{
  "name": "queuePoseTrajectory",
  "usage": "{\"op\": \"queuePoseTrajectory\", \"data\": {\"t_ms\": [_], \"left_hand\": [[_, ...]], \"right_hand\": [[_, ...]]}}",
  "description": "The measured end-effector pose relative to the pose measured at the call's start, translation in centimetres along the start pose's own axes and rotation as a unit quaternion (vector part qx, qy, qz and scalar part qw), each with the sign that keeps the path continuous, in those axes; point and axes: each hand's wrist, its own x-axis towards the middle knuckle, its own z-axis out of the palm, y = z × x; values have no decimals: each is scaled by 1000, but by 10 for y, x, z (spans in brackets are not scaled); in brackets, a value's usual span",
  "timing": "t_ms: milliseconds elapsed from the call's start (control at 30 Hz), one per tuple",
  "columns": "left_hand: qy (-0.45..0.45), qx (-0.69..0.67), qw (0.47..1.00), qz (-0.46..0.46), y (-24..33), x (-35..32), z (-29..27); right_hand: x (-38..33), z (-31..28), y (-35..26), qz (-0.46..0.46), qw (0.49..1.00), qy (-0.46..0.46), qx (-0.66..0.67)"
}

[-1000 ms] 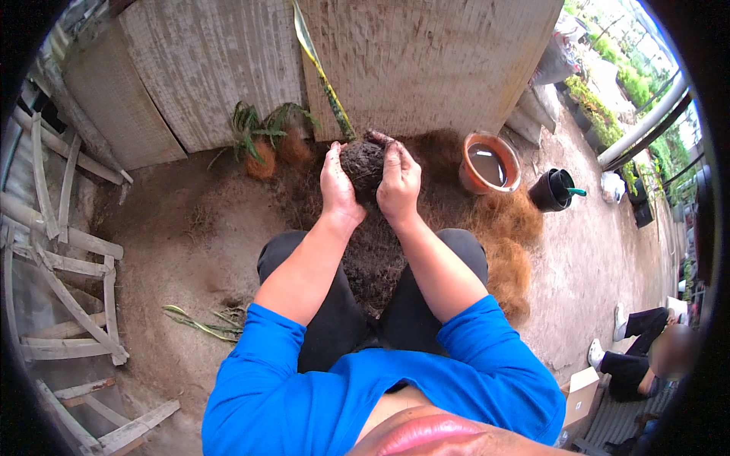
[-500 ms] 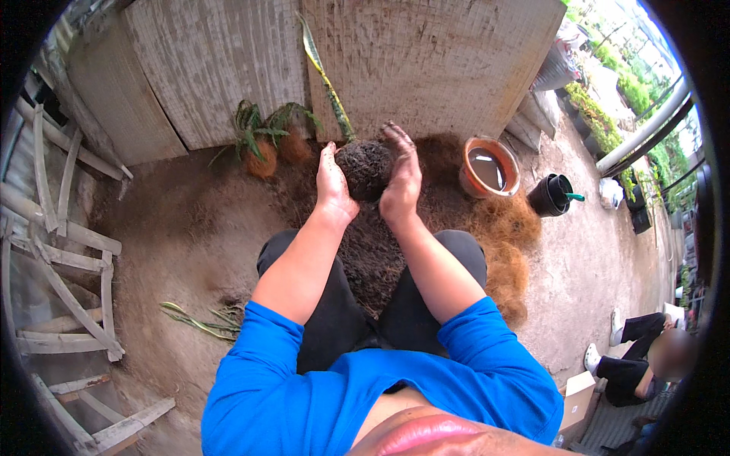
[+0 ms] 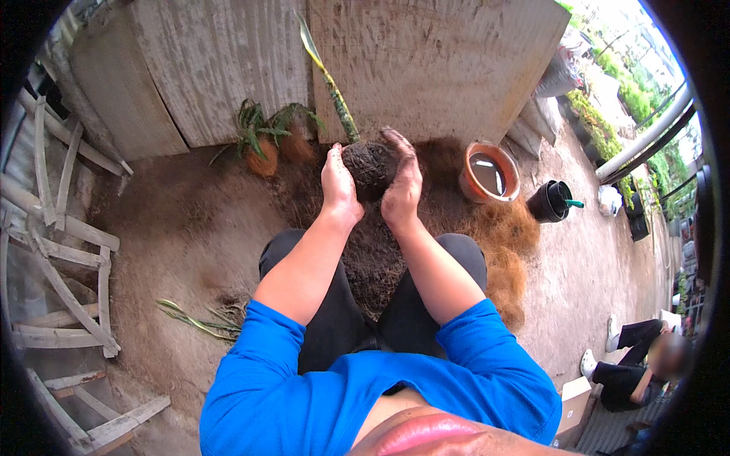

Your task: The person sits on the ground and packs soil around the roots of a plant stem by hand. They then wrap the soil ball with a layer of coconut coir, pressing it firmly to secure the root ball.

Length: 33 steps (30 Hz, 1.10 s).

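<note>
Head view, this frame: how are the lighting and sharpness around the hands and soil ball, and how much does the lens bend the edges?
Head view: soft, even daylight with no hard shadows; the left hand, right hand and soil ball between them are sharp. Head view: strong fisheye bending, the wooden frames at left curve, black corners ring the picture. Head view: upper right greenery is washed out.

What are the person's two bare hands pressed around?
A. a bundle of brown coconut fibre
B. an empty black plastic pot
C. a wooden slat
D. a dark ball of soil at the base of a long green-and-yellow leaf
D: the left hand and right hand cup a dark ball of soil, from which a long green-and-yellow leaf rises.
</note>
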Motion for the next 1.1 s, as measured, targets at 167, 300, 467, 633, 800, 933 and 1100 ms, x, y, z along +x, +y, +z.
{"op": "queuePoseTrajectory", "data": {"t_ms": [167,300,467,633,800,933,1100], "left_hand": [[-46,133,973,184,-5,12,-14],[-94,214,936,264,-10,-6,-3],[-106,255,929,248,-7,-15,6],[-194,276,918,209,-1,-16,14],[-193,449,843,225,11,-27,12],[-132,584,733,322,15,-44,19],[-169,518,647,533,-9,-53,29]], "right_hand": [[-2,-1,-4,19,1000,10,18],[-15,-2,-11,40,997,56,-24],[-10,-2,-17,45,996,74,15],[8,-14,-17,247,929,112,253],[27,-23,-33,460,790,84,397],[28,-31,-27,527,712,78,458],[27,-34,-36,512,672,86,527]]}}
